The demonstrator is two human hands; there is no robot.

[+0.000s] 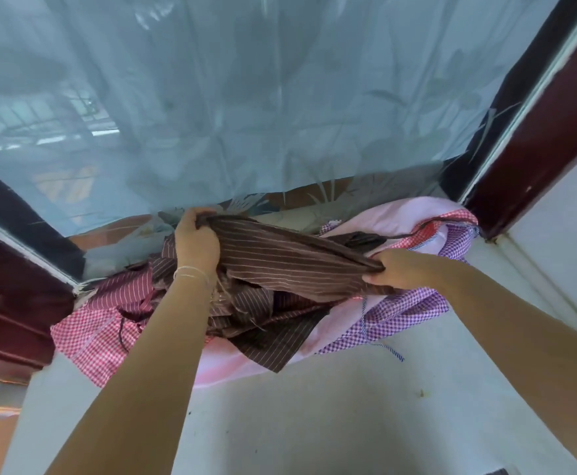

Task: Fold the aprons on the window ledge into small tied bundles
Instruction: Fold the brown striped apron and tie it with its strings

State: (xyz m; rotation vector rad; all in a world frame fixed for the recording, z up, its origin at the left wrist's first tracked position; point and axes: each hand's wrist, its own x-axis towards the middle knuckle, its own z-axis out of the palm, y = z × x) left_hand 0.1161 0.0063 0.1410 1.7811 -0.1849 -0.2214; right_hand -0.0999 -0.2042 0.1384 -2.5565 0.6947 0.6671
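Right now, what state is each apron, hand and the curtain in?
Brown striped apron: unfolded, stretched taut between both hands above the pile.
Left hand: grips one bunched end of it.
Right hand: pinches the other end.
Red checked apron: crumpled, hanging over the ledge edge.
Purple checked apron: crumpled, loose tie dangling.
Sheer curtain: drawn across the window.

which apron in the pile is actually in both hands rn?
The brown pinstriped apron, stretched between the left hand and right hand. The red gingham and purple gingham aprons lie loose on the ledge.
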